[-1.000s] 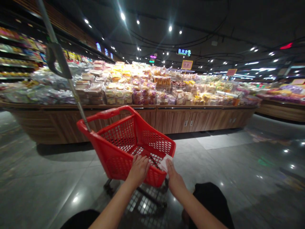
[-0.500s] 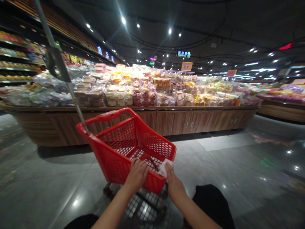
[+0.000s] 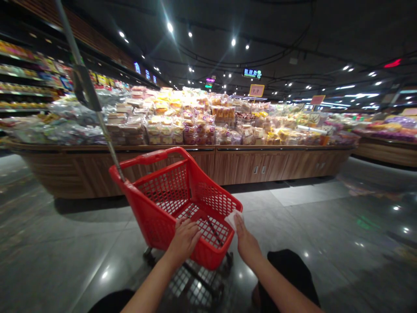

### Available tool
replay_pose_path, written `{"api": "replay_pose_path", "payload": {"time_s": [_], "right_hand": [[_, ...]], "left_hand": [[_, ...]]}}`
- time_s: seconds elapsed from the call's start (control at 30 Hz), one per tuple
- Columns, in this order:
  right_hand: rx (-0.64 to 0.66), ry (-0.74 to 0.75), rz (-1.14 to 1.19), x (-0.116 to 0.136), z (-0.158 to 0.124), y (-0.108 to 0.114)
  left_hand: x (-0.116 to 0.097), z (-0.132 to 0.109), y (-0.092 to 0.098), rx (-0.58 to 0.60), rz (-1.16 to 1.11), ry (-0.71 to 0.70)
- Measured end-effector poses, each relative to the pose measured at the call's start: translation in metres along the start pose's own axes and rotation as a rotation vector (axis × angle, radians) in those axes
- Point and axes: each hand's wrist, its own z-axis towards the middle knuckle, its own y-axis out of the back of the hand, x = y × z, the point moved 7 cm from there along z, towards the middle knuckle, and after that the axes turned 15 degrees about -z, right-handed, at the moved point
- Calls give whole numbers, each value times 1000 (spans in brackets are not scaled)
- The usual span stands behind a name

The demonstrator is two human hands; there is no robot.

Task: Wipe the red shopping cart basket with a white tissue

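My left hand grips the near rim of a red plastic mesh shopping basket on wheels. My right hand is at the basket's near right corner, pinching a white paper slip at its fingertips. A thin dark stick lies on the mesh floor of the basket. A metal pull pole with a grey grip rises from the basket's left corner. The wheels and lower frame are partly hidden beneath the basket.
Ahead stands a long wooden display counter piled with bagged bakery goods, with a yellow price sign above it. Stocked shelves line the left. A polished grey tile floor surrounds the basket.
My right hand has moved right and away from my left hand, taking the white paper slip toward the basket's corner. The basket has shifted slightly right.
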Motion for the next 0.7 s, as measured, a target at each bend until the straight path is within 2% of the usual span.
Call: {"api": "replay_pose_path", "payload": {"time_s": [0.13,0.27,0.37,0.53,0.6,0.7], "right_hand": [[34,84,24,27,-26,-20],[-7,189,23,49,-50,-33],[-8,198,-32,39,-41,-27],[-26,33,-53,2,-4,-6],[-41,4,-34,4,-3,-7],[-11,81,5,30,-20,-19]], "left_hand": [[3,0,3,8,-15,12],[9,1,4,10,-20,17],[14,1,5,10,-23,13],[23,6,6,19,-32,12],[25,8,7,21,-35,14],[26,9,10,23,-37,14]]}}
